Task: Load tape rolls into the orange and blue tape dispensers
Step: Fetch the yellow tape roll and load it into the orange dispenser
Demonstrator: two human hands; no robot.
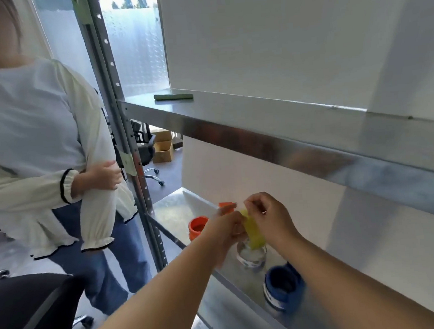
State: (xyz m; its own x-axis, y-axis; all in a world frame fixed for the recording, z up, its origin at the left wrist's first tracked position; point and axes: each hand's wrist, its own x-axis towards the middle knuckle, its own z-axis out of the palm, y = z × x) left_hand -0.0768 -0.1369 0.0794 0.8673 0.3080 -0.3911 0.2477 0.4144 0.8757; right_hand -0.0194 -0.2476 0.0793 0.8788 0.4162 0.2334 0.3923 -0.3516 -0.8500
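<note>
Above the fingers, a long metal shelf (272, 124) runs across the view on a grey slotted upright post (121, 135), and a flat green object (173, 96) lies on its far end. Below them spreads the lower metal shelf (177, 205), where the work is going on. Left of the fingers, well apart, a person in a cream blouse (28, 121) and blue jeans stands with one hand clasped on the other arm, and a black chair (28, 306) sits nearer the camera. Nearest the camera from the fingers, the blue tape dispenser (283, 288) stands on the lower shelf beside the right forearm. Just under the fingers a clear tape roll (250, 257) rests on the shelf, its top partly covered. Left of the left fingers sits the orange tape dispenser (198, 227), touching the shelf; whether it touches the wrist I cannot tell. The left hand (225, 228) has its fingers curled in toward a yellow-green strip (252, 232) that hangs down between the two hands, and seems to pinch its near edge, though blur hides the contact. The right hand (268, 214) pinches the strip's top with thumb and forefinger pressed together, the other fingers curled. Just beyond the left fingertips a small orange piece (227, 205) shows; what holds it cannot be told.
</note>
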